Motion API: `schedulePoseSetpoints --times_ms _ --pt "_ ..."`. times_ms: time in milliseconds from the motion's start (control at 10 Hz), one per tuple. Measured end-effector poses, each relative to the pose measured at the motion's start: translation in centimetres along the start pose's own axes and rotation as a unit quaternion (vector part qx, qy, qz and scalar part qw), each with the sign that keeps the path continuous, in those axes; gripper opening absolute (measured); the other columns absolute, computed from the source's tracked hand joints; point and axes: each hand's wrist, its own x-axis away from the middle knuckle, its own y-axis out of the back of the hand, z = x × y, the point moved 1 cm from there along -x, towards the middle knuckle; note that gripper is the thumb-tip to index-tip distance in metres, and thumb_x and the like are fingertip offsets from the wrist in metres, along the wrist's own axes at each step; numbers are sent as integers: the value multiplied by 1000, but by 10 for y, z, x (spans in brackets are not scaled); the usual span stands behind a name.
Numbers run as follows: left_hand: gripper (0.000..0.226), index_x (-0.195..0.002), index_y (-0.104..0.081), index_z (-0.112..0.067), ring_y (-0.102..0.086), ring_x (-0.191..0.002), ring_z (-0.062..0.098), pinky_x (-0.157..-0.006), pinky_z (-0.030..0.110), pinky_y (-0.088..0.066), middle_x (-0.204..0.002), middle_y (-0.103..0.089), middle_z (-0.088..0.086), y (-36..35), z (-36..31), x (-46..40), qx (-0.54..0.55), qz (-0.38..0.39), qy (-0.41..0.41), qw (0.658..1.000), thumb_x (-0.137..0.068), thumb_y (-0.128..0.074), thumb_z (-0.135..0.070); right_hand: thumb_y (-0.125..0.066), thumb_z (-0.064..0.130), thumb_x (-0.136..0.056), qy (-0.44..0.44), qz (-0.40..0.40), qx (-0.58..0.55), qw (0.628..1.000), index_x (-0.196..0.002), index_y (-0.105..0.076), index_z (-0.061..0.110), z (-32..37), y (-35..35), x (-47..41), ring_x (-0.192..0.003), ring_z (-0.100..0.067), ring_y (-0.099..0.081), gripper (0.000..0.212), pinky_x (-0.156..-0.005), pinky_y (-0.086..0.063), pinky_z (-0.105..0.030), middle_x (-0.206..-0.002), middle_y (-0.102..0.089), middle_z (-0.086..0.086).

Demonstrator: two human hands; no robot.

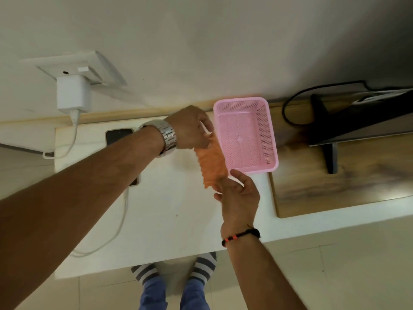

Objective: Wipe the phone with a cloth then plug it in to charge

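Observation:
An orange cloth (211,162) hangs stretched between my two hands, just left of the pink basket. My left hand (190,128), with a metal watch on its wrist, pinches the cloth's far end. My right hand (239,195), with a black and red thread bracelet, grips the near end with its fingertips. A dark phone (118,135) lies flat on the white table (174,220), mostly hidden under my left forearm. A white cable (120,224) runs from the white charger (72,93) in the wall socket (89,68), loops off the table's edge and reaches the phone's near end.
An empty pink mesh basket (266,130) stands by the wall, right of the cloth. Further right are a wooden surface (335,186) and a dark screen on a stand (330,139) with a black cord. My striped socks (205,269) show under the table's front edge.

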Motion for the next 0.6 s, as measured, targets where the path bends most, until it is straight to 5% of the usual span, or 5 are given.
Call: schedulePoseSetpoints --times_ms 200,300,400,500,600 --pt "26 -96 -72 -23 -66 -89 19 -68 27 -51 -102 -66 -2 6 -67 -40 -57 -58 -72 994 -75 -83 -13 -81 3 -75 35 -40 -24 998 -98 -74 11 48 8 -36 -59 -16 -75 26 -61 -63 -31 -64 -77 4" --pt "55 -122 -65 -13 -66 -106 26 -85 35 -57 -120 -67 5 0 -76 -59 -106 -68 -52 991 -74 -89 -27 -84 8 -73 10 -51 -5 999 -106 -68 9 57 4 -57 -48 -11 -69 37 -58 -63 -30 -63 -75 6" --pt "63 -135 -57 -9 -61 -120 30 -96 34 -50 -134 -61 10 -2 -64 -59 -118 -98 -65 986 -82 -83 -32 -85 15 -73 17 -58 52 997 -111 -63 13 51 6 -65 -70 -24 -74 44 -62 -65 -39 -99 -74 -8" --pt "54 -136 -58 -13 -59 -124 28 -101 31 -46 -138 -61 8 -3 -35 -42 -79 -130 -57 987 -89 -75 -34 -82 20 -75 83 -42 106 990 -102 -67 16 39 8 -57 -90 -28 -71 31 -75 -64 -48 -103 -72 2" --pt "53 -139 -57 -15 -61 -123 25 -103 29 -43 -135 -64 5 -14 -1 -6 -43 -155 -23 987 -93 -70 -36 -76 25 -81 164 -8 176 970 -93 -73 20 27 10 -26 -86 -16 -71 13 -79 -62 -44 -88 -72 13"
